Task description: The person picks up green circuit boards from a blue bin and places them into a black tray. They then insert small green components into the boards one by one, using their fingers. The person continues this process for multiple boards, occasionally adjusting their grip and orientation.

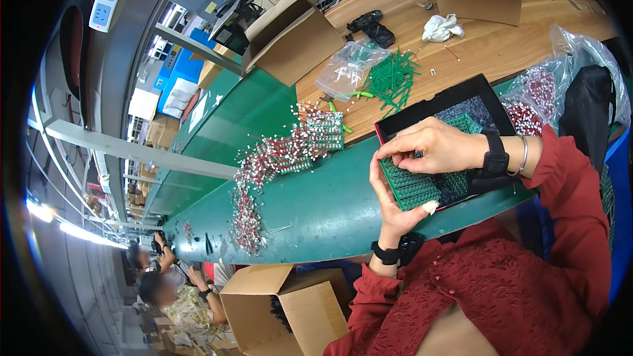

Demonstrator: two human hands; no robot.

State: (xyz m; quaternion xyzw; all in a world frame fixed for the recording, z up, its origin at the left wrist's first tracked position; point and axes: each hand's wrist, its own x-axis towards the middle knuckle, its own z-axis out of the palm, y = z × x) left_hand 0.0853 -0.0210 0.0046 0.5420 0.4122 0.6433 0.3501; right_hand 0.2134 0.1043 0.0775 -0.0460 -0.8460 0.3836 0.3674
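Head view, one entry per item.

- Green perforated board (414, 188): it rests on the near edge of the black tray (432, 107), at the front of the green counter (316, 198). Both of your hands are on it.
- Your left hand (389, 201): it cups the board's left and near edge, thumb up along the side; its grip is closed on the board.
- Your right hand (435, 145): it lies over the board's top edge, fingertips pinched narrow at the upper left corner. Whether a small part sits between them, you cannot tell.
- Heap of red-and-white small parts (264, 178): it trails along the counter, left of the tray and well apart from your hands.
- Loaded green boards (324, 130): they sit at the heap's far end.
- Loose green strips (390, 79): they lie on the wooden counter (501, 46) beyond the tray.
- Open cardboard box (290, 303): it stands below the counter's near edge.
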